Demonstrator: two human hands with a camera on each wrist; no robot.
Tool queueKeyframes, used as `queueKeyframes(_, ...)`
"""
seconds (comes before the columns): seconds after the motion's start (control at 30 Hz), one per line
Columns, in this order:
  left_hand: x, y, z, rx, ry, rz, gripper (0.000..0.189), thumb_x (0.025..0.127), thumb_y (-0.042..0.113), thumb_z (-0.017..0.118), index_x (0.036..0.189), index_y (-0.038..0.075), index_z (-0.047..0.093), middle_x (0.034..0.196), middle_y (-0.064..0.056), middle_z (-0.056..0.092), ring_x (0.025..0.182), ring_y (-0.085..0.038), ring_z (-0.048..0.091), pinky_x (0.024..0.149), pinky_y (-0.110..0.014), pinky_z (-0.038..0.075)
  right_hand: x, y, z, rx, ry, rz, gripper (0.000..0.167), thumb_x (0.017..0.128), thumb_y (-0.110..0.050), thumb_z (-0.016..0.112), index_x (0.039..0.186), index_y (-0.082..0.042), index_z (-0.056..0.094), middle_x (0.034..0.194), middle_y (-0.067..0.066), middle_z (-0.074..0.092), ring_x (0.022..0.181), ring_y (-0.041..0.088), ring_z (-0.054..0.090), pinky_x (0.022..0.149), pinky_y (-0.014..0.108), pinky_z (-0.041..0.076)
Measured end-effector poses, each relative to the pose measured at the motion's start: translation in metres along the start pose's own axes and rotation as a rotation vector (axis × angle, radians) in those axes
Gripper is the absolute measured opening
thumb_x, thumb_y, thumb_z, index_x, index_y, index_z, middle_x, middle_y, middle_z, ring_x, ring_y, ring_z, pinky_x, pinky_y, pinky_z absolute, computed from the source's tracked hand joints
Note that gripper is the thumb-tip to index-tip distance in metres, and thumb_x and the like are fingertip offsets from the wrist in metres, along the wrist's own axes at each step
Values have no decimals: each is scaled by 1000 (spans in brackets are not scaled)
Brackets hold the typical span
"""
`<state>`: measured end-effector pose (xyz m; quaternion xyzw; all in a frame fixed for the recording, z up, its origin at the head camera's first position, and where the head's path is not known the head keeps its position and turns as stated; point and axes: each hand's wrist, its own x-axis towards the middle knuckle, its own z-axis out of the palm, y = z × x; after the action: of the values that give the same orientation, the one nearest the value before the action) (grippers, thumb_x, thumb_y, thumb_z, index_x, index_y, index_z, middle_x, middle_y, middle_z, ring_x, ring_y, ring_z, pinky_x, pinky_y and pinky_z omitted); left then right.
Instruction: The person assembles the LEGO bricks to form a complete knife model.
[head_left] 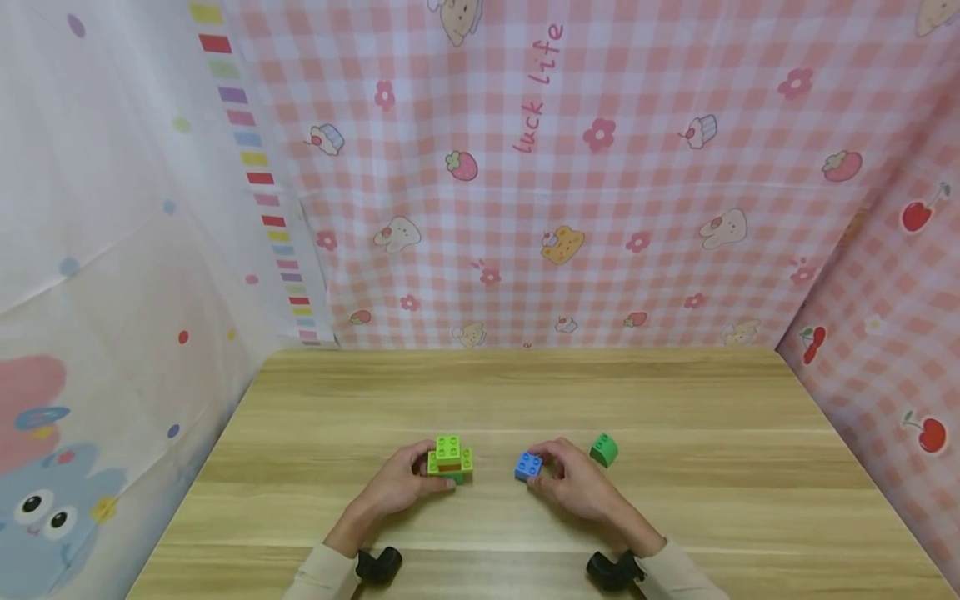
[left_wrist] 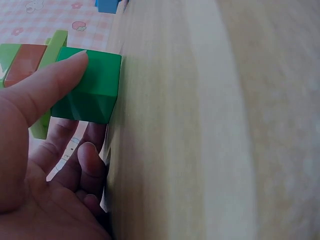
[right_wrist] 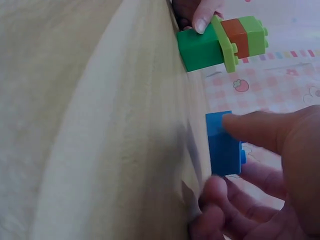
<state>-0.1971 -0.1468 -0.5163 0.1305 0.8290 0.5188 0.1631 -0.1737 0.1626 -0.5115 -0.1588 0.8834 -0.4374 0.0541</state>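
Note:
My left hand (head_left: 397, 483) holds a small stack of toy building bricks (head_left: 448, 451), thumb on the near side and fingers around the back. From the bottom up, the left wrist view shows a dark green brick (left_wrist: 100, 87), a thin lime plate (left_wrist: 56, 49), a brown-orange brick (left_wrist: 26, 64) and a lime brick (left_wrist: 7, 56). To the right of the stack and apart from it, my right hand (head_left: 576, 483) pinches a blue brick (head_left: 528, 467) with studs up. In the right wrist view, the thumb presses one side of the blue brick (right_wrist: 222, 150).
A green brick with a curved side (head_left: 603, 450) lies on the wooden table (head_left: 525, 383), just beyond my right hand. Pink checked cloth (head_left: 510, 208) hangs behind the table and on the right; a pale patterned cloth (head_left: 135, 250) hangs on the left.

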Motion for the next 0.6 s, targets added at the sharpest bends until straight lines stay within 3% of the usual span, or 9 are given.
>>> queueKeyframes(0.27,1,-4,1,5,7,0,44,81,18,82,121,11,63,97,-2,59,88,-18,51,78,-29,42,6,-10,-8,152,-26,30,36,89,-7,66,125,-6,62,94,8,65,67,14,56,53,25,47)
queueKeyframes(0.6,1,-2,0,4,-10,4,45,82,21,82,121,11,63,99,-3,61,89,-18,52,79,-29,43,17,-26,-14,154,-7,-41,35,88,-6,66,123,-8,64,104,6,64,75,15,57,60,23,46)
